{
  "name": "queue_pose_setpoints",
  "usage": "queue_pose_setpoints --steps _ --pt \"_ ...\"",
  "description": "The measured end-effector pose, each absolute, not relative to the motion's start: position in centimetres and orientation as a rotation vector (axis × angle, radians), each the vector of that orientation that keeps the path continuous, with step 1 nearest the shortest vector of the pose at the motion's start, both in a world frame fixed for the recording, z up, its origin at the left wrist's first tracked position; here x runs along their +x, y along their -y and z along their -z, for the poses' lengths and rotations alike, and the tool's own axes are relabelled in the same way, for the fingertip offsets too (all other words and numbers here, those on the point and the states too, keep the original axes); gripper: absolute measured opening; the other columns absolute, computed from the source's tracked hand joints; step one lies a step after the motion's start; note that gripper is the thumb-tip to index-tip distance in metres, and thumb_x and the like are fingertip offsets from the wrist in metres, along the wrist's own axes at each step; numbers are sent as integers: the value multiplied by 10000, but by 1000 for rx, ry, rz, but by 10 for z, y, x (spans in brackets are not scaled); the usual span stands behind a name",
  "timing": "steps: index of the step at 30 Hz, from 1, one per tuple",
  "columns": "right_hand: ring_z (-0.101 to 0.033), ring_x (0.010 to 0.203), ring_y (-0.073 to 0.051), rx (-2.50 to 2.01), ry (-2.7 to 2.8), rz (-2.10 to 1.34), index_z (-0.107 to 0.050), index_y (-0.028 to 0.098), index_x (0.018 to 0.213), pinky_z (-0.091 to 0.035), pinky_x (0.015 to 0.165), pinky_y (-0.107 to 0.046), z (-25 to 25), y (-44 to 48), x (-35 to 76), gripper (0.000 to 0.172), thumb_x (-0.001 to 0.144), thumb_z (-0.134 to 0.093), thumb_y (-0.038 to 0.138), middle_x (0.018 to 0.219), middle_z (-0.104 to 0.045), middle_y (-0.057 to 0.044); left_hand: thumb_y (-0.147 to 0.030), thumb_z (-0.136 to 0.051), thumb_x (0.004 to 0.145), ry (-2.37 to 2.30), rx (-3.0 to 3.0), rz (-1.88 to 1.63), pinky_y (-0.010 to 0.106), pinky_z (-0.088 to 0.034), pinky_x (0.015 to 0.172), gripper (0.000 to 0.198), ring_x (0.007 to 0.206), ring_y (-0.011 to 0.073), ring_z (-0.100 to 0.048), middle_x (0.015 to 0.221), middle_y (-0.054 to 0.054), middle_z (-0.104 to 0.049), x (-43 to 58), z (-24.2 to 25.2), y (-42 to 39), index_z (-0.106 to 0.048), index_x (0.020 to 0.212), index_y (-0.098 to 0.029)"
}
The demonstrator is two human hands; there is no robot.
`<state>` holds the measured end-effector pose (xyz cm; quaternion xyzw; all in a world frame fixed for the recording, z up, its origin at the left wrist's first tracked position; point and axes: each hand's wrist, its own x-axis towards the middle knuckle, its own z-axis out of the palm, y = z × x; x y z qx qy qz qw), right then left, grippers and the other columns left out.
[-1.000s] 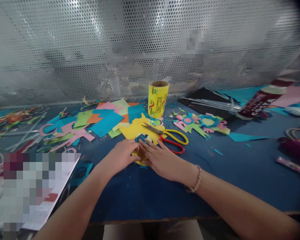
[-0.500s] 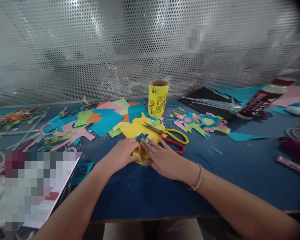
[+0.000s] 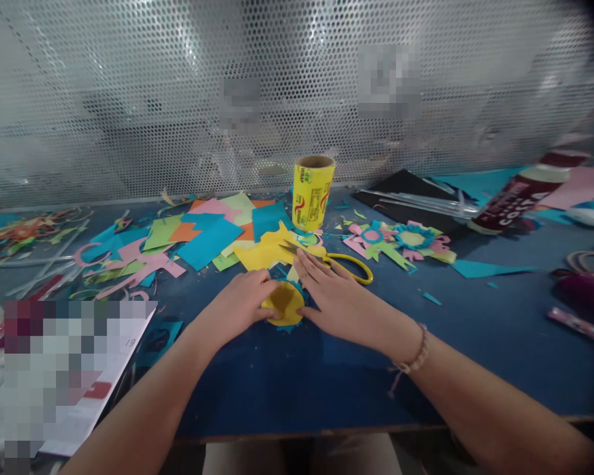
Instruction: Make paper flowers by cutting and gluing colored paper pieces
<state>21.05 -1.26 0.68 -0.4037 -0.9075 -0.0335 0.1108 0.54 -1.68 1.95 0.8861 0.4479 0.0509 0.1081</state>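
Note:
A small round yellow paper piece (image 3: 283, 302) lies on the blue table (image 3: 287, 382) between my hands. My left hand (image 3: 237, 305) rests at its left edge with the fingers curled and the fingertips pressing on the paper. My right hand (image 3: 339, 300) lies flat to the right of it, fingers stretched out toward the scissors (image 3: 344, 265) with yellow and red handles, whose red handle it covers. A larger yellow cut sheet (image 3: 264, 254) lies just beyond the hands.
A yellow tape roll (image 3: 313, 192) stands upright behind the scissors. Coloured paper scraps (image 3: 202, 237) spread to the left, paper flowers (image 3: 400, 243) to the right. A bottle (image 3: 522, 192) lies at the far right. A perforated metal screen (image 3: 297, 92) closes off the back.
My right hand has slid to the right, off the yellow piece and onto the scissors' handles, so the round piece now shows. My left hand has stayed in place.

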Motion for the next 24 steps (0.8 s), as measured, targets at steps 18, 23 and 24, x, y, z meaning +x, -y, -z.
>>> queue_pose_setpoints --steps 18,23,24 --pt "-505 630 -140 -1353 2443 -188 -466 175 711 -347 554 -258 5 -6 195 100 790 -457 234 683 -559 -35 -283 -332 861 -1581 2407 -344 305 -385 729 160 822 175 -491 850 58 -508 8 -12 12 -439 819 -173" --pt "-489 575 -117 -1404 2374 -341 -465 181 669 -309 508 -236 8 -11 194 94 756 -485 208 620 -557 -3 -257 -364 836 -1575 2297 -432 283 -385 667 121 770 157 -485 821 44 -504 7 -5 9 -445 788 -180" --pt "-483 560 -112 -1413 2368 -357 -467 181 662 -298 497 -233 9 -12 194 103 757 -486 216 612 -557 1 -256 -375 831 -1581 2283 -446 281 -384 660 114 767 156 -484 816 43 -503 7 -4 8 -448 790 -178"
